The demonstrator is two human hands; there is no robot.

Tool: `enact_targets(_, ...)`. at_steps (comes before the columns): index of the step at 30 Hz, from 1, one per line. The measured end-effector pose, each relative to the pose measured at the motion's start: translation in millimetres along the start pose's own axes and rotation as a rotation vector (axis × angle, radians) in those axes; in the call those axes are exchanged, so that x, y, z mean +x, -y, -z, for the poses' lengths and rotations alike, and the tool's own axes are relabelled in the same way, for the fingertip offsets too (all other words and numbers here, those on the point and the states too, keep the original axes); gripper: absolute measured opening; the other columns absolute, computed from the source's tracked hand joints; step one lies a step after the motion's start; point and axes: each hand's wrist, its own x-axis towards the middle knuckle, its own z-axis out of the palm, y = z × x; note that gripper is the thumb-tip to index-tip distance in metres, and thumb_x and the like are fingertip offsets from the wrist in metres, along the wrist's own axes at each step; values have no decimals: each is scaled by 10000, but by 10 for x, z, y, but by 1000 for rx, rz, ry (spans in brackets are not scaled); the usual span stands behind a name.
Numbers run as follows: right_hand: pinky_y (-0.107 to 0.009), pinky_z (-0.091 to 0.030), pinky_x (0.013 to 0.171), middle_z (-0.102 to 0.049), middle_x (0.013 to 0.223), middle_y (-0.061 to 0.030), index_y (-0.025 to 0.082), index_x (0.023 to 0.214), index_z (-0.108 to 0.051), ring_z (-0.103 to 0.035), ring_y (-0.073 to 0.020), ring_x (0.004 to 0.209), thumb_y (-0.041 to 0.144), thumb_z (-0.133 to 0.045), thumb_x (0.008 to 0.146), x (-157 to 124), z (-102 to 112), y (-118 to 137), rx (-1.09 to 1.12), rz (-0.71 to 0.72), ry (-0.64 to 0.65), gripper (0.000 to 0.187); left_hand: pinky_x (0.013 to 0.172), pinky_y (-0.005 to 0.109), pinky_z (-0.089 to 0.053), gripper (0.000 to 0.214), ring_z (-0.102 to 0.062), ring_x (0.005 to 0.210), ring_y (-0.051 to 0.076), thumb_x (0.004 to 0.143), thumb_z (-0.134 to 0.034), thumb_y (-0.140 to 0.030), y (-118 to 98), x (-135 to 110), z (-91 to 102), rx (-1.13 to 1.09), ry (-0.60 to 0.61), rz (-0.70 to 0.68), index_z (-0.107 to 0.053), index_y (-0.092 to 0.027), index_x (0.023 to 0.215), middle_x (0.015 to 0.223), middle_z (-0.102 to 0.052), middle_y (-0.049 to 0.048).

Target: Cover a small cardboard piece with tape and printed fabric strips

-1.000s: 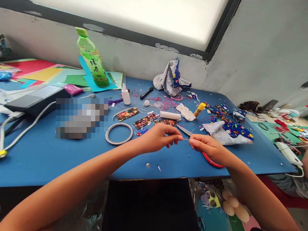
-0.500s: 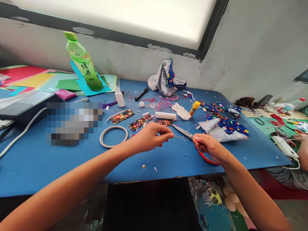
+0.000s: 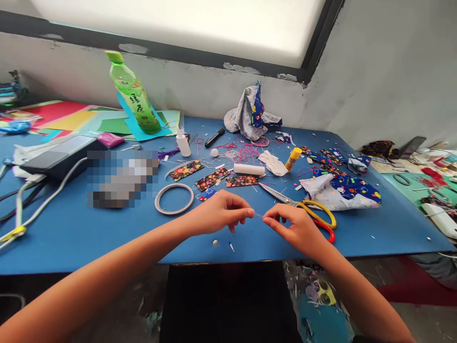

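My left hand and my right hand meet above the front of the blue table. Each pinches one end of a short thin thread or wire stretched between the fingertips. Scissors with yellow and red handles lie on the table just behind my right hand, and it does not touch them. A white tape ring lies to the left of my left hand. Small floral fabric strips lie just beyond my hands.
A green tea bottle stands on coloured paper at the back left. A white glue bottle, black marker, yellow glue stick, white roll, pink threads and blue printed fabric litter the table. White cables run at the left.
My right hand has let go of the scissors, which now lie on the table. Both hands have come closer together at the front edge, pinching the thread.
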Motion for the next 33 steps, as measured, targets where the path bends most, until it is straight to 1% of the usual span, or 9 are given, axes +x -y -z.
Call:
enact_targets(2, -294, -426, 657, -696, 801, -43, 200, 841, -676, -596, -174, 704, 348, -561, 916, 60, -40, 4, -20, -2, 110, 202, 434, 192, -390, 326, -488, 466, 79, 794, -621, -449, 74, -88, -32, 31, -15, 68, -682, -134, 737, 597, -563, -24)
enact_targets(5, -306, -442, 693, -724, 849, -57, 192, 864, -707, -629, -194, 758, 288, -587, 896, 155, -97, -31, -51, -28, 259, 157, 460, 202, -355, 359, -466, 509, 92, 790, -613, -473, 195, -185, -61, 90, 0, 153, -702, -127, 753, 619, -598, -5)
enact_targets(9, -299, -455, 729, -728, 868, -63, 178, 875, -734, -644, -195, 796, 209, -578, 886, 231, -159, -97, -69, -7, 339, 160, 522, 225, -374, 382, -505, 548, 119, 793, -574, -486, 326, -224, -41, 141, -22, 217, -695, -128, 737, 618, -606, 3)
enact_targets(16, -267, -454, 730, -725, 882, -57, 163, 892, -738, -644, -177, 808, 241, -580, 896, 218, -178, -138, -39, -53, 343, 177, 504, 217, -336, 366, -487, 528, 118, 813, -533, -462, 385, -243, -22, 236, -68, 215, -667, -146, 688, 572, -579, -8)
enact_targets(21, -268, -451, 736, -723, 881, -47, 173, 876, -729, -637, -172, 807, 275, -569, 904, 209, -171, -157, -15, -57, 341, 192, 522, 223, -358, 348, -512, 547, 129, 821, -518, -446, 385, -252, -24, 255, -66, 212, -673, -147, 734, 591, -592, -6)
enact_targets(27, -262, -460, 716, -726, 875, -31, 173, 882, -718, -637, -169, 797, 341, -561, 908, 215, -93, -119, 48, -135, 330, 231, 545, 231, -362, 360, -511, 586, 132, 841, -514, -473, 407, -320, -19, 238, -78, 158, -671, -157, 771, 638, -608, -12)
enact_targets(30, -259, -465, 739, -731, 881, -41, 163, 875, -720, -645, -167, 808, 288, -565, 908, 264, 32, -3, -22, -73, 338, 201, 598, 243, -391, 372, -548, 655, 151, 868, -499, -485, 358, -370, -13, 308, -78, 128, -688, -169, 819, 727, -659, 5)
enact_targets(31, -259, -464, 747, -731, 883, -46, 159, 875, -722, -647, -167, 811, 260, -564, 908, 292, 87, 54, -73, -35, 344, 190, 621, 250, -400, 370, -563, 686, 160, 876, -498, -482, 326, -382, -5, 347, -99, 103, -693, -172, 834, 765, -674, 14)
enact_targets(33, -262, -457, 746, -729, 883, -56, 155, 883, -728, -649, -169, 804, 220, -563, 908, 362, 201, 188, -207, 54, 377, 179, 680, 267, -415, 358, -593, 762, 182, 895, -490, -459, 244, -391, 13, 424, -194, 10, -702, -172, 873, 847, -697, 34)
